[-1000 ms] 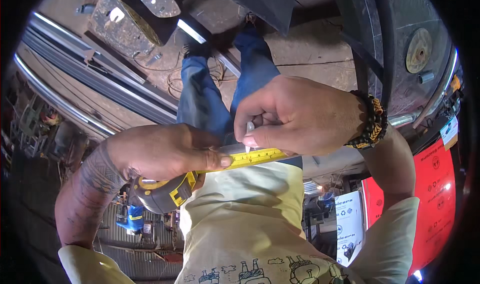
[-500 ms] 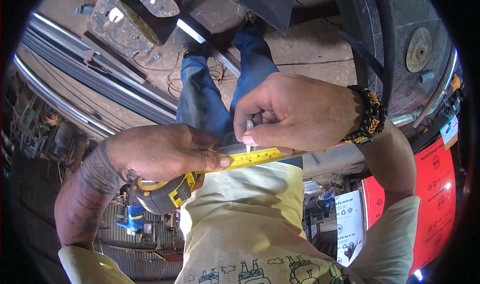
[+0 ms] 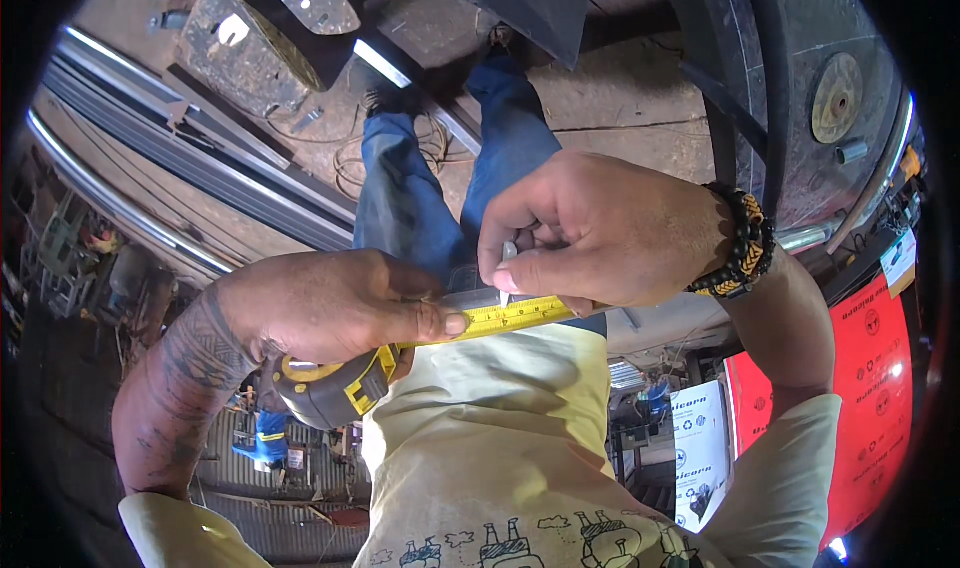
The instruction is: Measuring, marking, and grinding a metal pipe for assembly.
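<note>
We see the tape measure (image 3: 335, 388), grey-and-yellow cased, gripped in the left hand (image 3: 330, 303); its yellow blade (image 3: 510, 316) spans rightward to the right hand (image 3: 590, 230), whose fingers pinch it.

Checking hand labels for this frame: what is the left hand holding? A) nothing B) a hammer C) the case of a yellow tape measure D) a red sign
C: the left hand grips the grey and yellow tape measure case, its thumb pressed on the drawn-out yellow tape, while the right hand pinches a small metal piece down onto that tape.
</note>
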Motion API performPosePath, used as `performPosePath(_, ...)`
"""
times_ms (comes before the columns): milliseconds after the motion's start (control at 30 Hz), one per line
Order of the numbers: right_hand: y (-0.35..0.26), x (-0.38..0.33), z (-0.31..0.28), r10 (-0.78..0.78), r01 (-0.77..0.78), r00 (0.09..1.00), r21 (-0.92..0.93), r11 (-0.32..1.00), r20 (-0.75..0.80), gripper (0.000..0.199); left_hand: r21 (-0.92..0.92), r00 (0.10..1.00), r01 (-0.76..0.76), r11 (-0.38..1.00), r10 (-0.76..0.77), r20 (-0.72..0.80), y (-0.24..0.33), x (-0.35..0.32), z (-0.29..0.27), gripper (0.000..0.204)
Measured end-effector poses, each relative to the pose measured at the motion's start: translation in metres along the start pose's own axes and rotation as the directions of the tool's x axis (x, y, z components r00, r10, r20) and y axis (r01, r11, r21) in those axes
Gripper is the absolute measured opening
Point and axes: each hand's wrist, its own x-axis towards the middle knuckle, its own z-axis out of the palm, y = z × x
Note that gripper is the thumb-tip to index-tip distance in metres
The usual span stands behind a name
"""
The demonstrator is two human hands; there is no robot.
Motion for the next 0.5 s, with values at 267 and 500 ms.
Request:
performPosePath(267, 0.0, 0.003, -0.001, 0.008, -0.007, 1.0, -0.01, 1.0, 0.027, 0.016, 0.048, 1.0, -0.014, 0.999, 0.014, -0.004, -0.001, -0.002, -0.001, 0.06)
performPosePath(500, 0.01, 0.01, -0.002, -0.026, 0.027, 0.999, -0.09, 0.996, 0.02, 0.015, 0.022, 0.999, -0.03, 0.999, 0.029, 0.021, -0.005, 0.004, -0.002, 0.061)
